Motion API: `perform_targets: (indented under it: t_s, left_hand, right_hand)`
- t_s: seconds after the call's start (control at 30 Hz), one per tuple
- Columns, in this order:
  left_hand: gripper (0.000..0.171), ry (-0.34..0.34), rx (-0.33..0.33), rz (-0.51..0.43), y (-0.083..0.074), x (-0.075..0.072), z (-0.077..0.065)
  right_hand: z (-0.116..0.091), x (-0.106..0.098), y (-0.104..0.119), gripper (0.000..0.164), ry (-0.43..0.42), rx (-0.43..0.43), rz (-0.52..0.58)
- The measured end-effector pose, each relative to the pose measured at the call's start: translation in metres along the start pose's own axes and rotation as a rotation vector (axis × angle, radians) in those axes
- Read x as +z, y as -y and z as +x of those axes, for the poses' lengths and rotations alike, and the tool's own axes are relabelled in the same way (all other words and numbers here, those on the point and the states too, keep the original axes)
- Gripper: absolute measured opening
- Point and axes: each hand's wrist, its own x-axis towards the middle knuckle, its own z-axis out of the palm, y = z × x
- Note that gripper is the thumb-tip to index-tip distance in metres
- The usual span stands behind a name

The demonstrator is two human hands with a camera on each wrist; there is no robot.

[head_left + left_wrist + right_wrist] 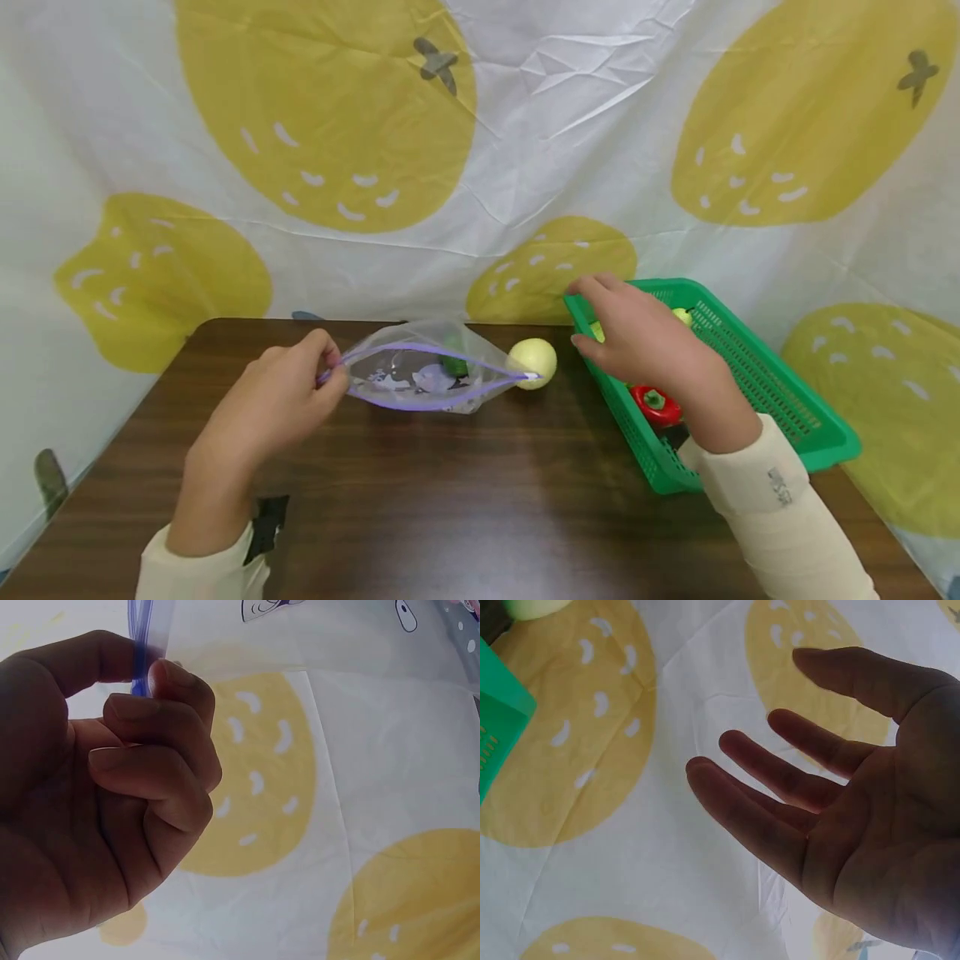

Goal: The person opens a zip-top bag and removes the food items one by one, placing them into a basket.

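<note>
My left hand (270, 400) pinches one end of a clear zip bag's purple closure strip. The bag (408, 333) hangs over the table with its mouth spread wide; printed shapes show inside. A dark green vegetable (454, 365) shows within the bag's outline. At the bag's right corner sits a pale yellow round fruit or vegetable (534, 360), partly overlapped by the strip's end. My right hand (648, 342) is over the green basket's near left side, fingers apart and loosely bent. In the right wrist view, nothing lies in that hand (855, 795).
The green plastic basket (772, 375) stands on the right of the dark wooden table (465, 517). It contains a red bell pepper (654, 405) and a yellow-green item (682, 317), partly hidden by my right hand. A lemon-print cloth (525, 125) hangs behind the table.
</note>
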Motion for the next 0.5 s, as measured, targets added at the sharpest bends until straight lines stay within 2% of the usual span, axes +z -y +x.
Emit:
perform_targets:
  t_s: [0.13, 0.3, 0.5]
  left_hand:
    - [0.011, 0.004, -0.011, -0.001, -0.002, -0.001, -0.001]
    - [0.009, -0.001, -0.008, 0.007, -0.002, -0.002, -0.001]
    - [0.009, -0.005, -0.002, 0.013, -0.002, 0.0, -0.002]
  right_hand:
    - [0.005, 0.0, 0.003, 0.057, 0.046, 0.01, -0.022]
    - [0.013, 0.001, 0.004, 0.061, 0.144, 0.023, -0.028]
    - [0.037, 0.01, 0.008, 0.06, 0.277, -0.025, -0.055]
